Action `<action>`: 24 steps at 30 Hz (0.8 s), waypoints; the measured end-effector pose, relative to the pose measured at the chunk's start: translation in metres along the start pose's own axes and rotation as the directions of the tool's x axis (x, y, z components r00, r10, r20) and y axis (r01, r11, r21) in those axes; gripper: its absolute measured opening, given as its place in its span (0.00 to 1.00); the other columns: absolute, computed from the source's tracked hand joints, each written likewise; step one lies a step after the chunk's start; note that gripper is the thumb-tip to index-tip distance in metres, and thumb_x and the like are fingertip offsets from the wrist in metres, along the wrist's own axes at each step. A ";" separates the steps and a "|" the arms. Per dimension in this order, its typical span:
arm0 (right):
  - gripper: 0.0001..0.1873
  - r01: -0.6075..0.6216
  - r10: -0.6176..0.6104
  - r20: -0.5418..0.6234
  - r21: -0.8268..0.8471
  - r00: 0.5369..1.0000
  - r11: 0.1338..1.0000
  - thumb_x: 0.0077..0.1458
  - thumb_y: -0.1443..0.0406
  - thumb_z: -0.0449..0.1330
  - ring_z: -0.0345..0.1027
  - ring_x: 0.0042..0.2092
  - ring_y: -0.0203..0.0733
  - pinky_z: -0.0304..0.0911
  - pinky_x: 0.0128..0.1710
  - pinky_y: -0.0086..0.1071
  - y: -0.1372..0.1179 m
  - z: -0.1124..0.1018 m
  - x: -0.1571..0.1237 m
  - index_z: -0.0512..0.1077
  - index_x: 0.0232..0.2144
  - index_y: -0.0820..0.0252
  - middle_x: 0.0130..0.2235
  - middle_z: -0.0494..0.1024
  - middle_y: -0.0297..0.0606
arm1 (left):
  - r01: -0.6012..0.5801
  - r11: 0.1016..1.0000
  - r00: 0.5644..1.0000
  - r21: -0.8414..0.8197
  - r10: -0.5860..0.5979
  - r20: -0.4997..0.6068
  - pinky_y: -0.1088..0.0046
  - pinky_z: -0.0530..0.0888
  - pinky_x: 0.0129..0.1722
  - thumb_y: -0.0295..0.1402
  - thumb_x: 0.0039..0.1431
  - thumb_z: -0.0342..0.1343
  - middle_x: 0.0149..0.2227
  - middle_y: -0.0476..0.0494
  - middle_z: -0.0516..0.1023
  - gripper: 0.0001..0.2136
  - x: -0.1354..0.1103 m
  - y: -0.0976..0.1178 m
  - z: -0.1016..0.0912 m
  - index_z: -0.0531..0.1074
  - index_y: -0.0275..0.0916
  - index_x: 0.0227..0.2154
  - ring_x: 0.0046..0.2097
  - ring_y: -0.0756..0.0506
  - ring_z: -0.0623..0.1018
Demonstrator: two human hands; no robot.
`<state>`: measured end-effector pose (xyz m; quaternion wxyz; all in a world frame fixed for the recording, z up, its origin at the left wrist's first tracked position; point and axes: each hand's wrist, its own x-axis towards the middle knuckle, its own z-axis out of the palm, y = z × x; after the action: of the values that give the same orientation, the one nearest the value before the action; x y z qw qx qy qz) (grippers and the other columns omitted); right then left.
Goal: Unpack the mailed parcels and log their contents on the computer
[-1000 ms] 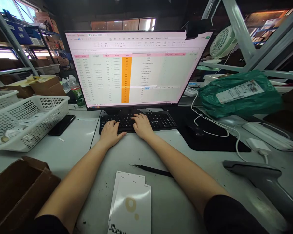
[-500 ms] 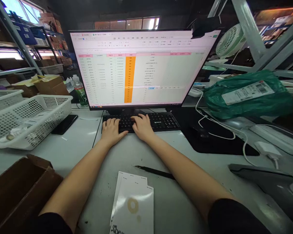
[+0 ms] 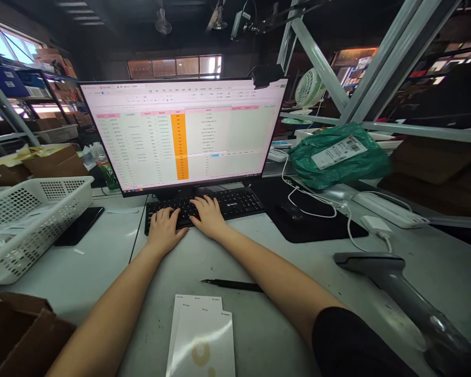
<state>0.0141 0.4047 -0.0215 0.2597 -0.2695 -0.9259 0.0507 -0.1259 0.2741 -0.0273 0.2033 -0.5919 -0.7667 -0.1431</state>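
Observation:
Both hands rest on a black keyboard (image 3: 239, 203) below a wide monitor (image 3: 141, 141) that shows a spreadsheet with an orange column. My left hand (image 3: 164, 230) lies on the keyboard's left end, fingers spread over the keys and thumb out to the right. My right hand (image 3: 209, 215) is on the keys near the middle, its fingers apart and slightly bent. Neither hand holds anything. Between my forearms lie white printed cards (image 3: 204, 335), overlapping. A dark pen (image 3: 231, 284) lies above them, its right end hidden by my right forearm.
To the right are a mouse (image 3: 291, 211) on a black mouse pad (image 3: 310, 233), white cables, a green wrapped parcel (image 3: 337, 170) and a grey barcode scanner (image 3: 400, 288). On the left are a white basket (image 3: 55, 225), a black phone (image 3: 79, 226) and a cardboard box (image 3: 35, 335).
The view has turned right and tilted up, so the monitor and desk items appear farther left. Both hands stay on the keyboard, and the spreadsheet looks the same.

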 end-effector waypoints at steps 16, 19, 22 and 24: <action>0.28 -0.003 0.003 0.011 0.015 1.000 1.000 0.64 0.58 0.56 0.48 0.69 0.57 0.38 0.70 0.59 0.001 -0.001 -0.002 0.64 0.65 0.58 0.67 0.66 0.43 | -0.018 1.000 1.000 0.020 0.019 -0.008 0.54 0.69 0.58 0.45 0.63 0.58 0.57 0.29 0.71 0.30 -0.001 -0.006 0.008 0.67 0.30 0.61 0.58 0.31 0.70; 0.28 -0.004 0.004 0.012 0.011 1.000 1.000 0.64 0.58 0.56 0.49 0.69 0.56 0.39 0.70 0.59 0.001 -0.001 -0.002 0.64 0.64 0.58 0.67 0.66 0.43 | -0.020 1.000 1.000 0.018 0.020 -0.014 0.53 0.70 0.58 0.46 0.63 0.58 0.56 0.28 0.71 0.29 -0.001 -0.006 0.009 0.67 0.30 0.61 0.58 0.31 0.70; 0.28 0.005 -0.005 0.021 -0.002 1.000 1.000 0.64 0.58 0.56 0.49 0.69 0.57 0.40 0.69 0.60 0.000 -0.003 -0.001 0.65 0.64 0.58 0.67 0.66 0.43 | 0.002 1.000 1.000 0.002 -0.002 -0.002 0.52 0.70 0.58 0.44 0.63 0.58 0.57 0.28 0.71 0.29 -0.001 -0.003 0.005 0.67 0.29 0.61 0.57 0.31 0.70; 0.28 0.007 -0.007 0.020 -0.011 1.000 1.000 0.64 0.57 0.55 0.50 0.69 0.58 0.41 0.69 0.60 0.000 -0.004 -0.001 0.65 0.64 0.58 0.66 0.66 0.43 | 0.018 1.000 1.000 -0.011 -0.017 0.025 0.52 0.69 0.59 0.43 0.63 0.58 0.58 0.28 0.71 0.29 -0.003 0.001 0.002 0.67 0.29 0.61 0.58 0.31 0.70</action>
<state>0.0166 0.4041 -0.0189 0.2493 -0.2671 -0.9297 0.0471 -0.1251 0.2729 -0.0302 0.1891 -0.5881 -0.7735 -0.1419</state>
